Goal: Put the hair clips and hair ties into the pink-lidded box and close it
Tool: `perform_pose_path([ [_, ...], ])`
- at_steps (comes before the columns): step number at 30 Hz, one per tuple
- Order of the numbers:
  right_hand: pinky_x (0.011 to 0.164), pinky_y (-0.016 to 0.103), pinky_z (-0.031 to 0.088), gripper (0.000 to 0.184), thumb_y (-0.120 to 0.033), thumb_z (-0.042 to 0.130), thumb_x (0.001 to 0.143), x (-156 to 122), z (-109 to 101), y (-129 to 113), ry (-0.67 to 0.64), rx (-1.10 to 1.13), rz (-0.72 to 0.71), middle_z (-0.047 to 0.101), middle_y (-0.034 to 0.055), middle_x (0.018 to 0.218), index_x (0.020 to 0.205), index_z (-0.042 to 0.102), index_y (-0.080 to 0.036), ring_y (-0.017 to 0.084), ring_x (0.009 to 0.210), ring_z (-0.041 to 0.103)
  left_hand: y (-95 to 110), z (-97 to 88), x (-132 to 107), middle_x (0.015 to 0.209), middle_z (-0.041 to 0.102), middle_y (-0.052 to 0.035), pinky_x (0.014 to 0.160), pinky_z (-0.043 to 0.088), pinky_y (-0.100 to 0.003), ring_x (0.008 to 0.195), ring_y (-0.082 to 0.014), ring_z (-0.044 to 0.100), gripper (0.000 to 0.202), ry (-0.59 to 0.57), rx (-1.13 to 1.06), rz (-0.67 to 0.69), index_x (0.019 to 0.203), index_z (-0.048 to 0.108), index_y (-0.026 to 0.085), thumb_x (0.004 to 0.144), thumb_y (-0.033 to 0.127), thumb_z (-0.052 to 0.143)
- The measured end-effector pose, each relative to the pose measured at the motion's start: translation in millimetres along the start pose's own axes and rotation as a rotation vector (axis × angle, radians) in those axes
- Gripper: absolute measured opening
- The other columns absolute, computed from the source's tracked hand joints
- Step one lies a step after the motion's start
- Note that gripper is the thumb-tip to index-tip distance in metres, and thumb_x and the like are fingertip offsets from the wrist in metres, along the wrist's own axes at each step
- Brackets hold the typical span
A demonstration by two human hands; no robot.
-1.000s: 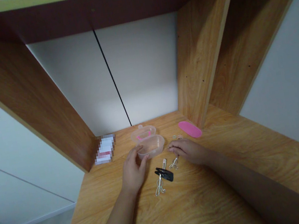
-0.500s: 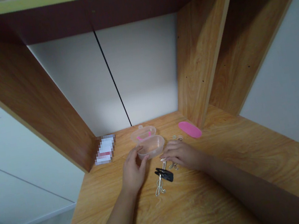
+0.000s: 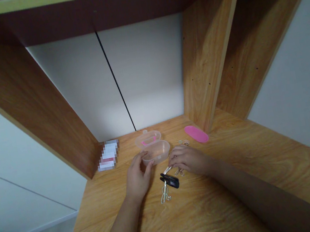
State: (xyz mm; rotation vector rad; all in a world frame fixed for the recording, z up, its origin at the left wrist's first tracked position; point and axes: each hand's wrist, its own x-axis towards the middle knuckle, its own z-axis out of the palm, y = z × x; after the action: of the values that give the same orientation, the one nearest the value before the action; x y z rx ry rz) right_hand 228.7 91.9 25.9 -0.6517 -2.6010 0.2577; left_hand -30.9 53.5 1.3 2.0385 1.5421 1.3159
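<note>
My left hand (image 3: pixel 137 177) grips the left end of a clear plastic box (image 3: pixel 162 157), its thumb along the front side and its fingers by the rim. The box is open, with its hinged lid (image 3: pixel 147 137) laid back behind it. My right hand (image 3: pixel 188 159) is closed just right of the box, fingertips at the silver wire handle of a black binder clip (image 3: pixel 170 180). Another black clip seems to lie against it; silver wire handles (image 3: pixel 165 194) fan out in front. More small metal pieces (image 3: pixel 179 172) lie under my right hand, partly hidden.
A pink oval piece (image 3: pixel 196 134) lies at the back right. Small rings or clips (image 3: pixel 186 142) sit between it and my right hand. A blurred-out white and red item (image 3: pixel 108 155) lies at the back left. Wooden shelf sides (image 3: pixel 200 76) and a white back panel (image 3: pixel 148 73) enclose the desk.
The upper wire handle of the binder clip now slants more to the right, toward my right fingertips. My left hand and the box stay where they were.
</note>
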Motion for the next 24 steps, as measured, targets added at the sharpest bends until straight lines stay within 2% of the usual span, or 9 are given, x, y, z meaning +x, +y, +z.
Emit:
perform_pose_path([
  [4, 0.090, 0.037, 0.046, 0.025, -0.027, 0.051, 0.101, -4.3, -10.4, 4.1, 0.147, -0.069, 0.010, 0.074, 0.0058, 0.109, 0.111, 0.074, -0.028, 0.021, 0.102, 0.062, 0.5, -0.4, 0.2, 0.123, 0.069, -0.0100, 0.102, 0.051, -0.045, 0.115, -0.0264, 0.065, 0.032, -0.003, -0.008, 0.004, 0.121, 0.062, 0.022, 0.092, 0.035, 0.063],
  [7, 0.087, 0.038, 0.049, 0.026, -0.026, 0.051, 0.101, -6.3, -14.4, 5.7, 0.286, -0.093, 0.038, 0.075, 0.0057, 0.107, 0.115, 0.073, -0.029, 0.021, 0.098, 0.063, 1.4, -0.3, -0.1, 0.126, 0.068, -0.0105, 0.103, 0.050, -0.045, 0.117, -0.0267, 0.065, 0.039, 0.001, -0.023, -0.010, 0.128, 0.060, 0.023, 0.092, 0.036, 0.063],
  [11, 0.087, 0.041, 0.051, 0.026, -0.031, 0.052, 0.101, -6.3, -14.6, 5.0, 0.393, -0.116, 0.106, 0.076, 0.0067, 0.105, 0.116, 0.073, -0.027, 0.023, 0.096, 0.064, 4.3, 0.6, -1.3, 0.134, 0.065, -0.0101, 0.103, 0.051, -0.043, 0.118, -0.0240, 0.066, 0.062, -0.057, -0.120, -0.050, 0.147, 0.043, 0.027, 0.090, 0.033, 0.067],
  [13, 0.085, 0.040, 0.051, 0.025, -0.034, 0.054, 0.100, -5.5, -13.5, 4.0, 0.396, -0.121, 0.125, 0.077, 0.0063, 0.104, 0.113, 0.074, -0.026, 0.022, 0.094, 0.065, 5.3, 1.3, -2.3, 0.131, 0.068, -0.0091, 0.101, 0.053, -0.042, 0.114, -0.0223, 0.068, 0.074, -0.103, -0.160, -0.068, 0.152, 0.033, 0.028, 0.088, 0.032, 0.070],
  [15, 0.082, 0.037, 0.051, 0.024, -0.035, 0.056, 0.099, -4.5, -12.0, 2.7, 0.388, -0.123, 0.130, 0.078, 0.0052, 0.102, 0.109, 0.075, -0.025, 0.021, 0.091, 0.065, 5.0, 2.4, -3.2, 0.127, 0.070, -0.0086, 0.101, 0.053, -0.041, 0.112, -0.0217, 0.069, 0.079, -0.129, -0.177, -0.064, 0.153, 0.030, 0.028, 0.086, 0.031, 0.071],
  [20, 0.079, 0.034, 0.050, 0.024, -0.037, 0.057, 0.099, -2.6, -7.7, -0.8, 0.302, -0.116, 0.175, 0.079, 0.0037, 0.100, 0.107, 0.076, -0.025, 0.021, 0.090, 0.062, 0.1, 5.8, -4.8, 0.136, 0.065, -0.0121, 0.106, 0.050, -0.045, 0.120, -0.0250, 0.065, 0.067, -0.159, -0.157, -0.038, 0.146, 0.045, 0.024, 0.085, 0.035, 0.072],
  [24, 0.075, 0.033, 0.048, 0.024, -0.038, 0.059, 0.098, -2.2, -5.1, -3.7, 0.267, -0.107, 0.266, 0.077, 0.0056, 0.092, 0.104, 0.078, -0.026, 0.021, 0.087, 0.061, 0.2, 5.0, -4.7, 0.136, 0.065, -0.0124, 0.107, 0.049, -0.047, 0.123, -0.0263, 0.064, 0.066, -0.149, -0.108, -0.021, 0.144, 0.048, 0.023, 0.084, 0.036, 0.074],
])
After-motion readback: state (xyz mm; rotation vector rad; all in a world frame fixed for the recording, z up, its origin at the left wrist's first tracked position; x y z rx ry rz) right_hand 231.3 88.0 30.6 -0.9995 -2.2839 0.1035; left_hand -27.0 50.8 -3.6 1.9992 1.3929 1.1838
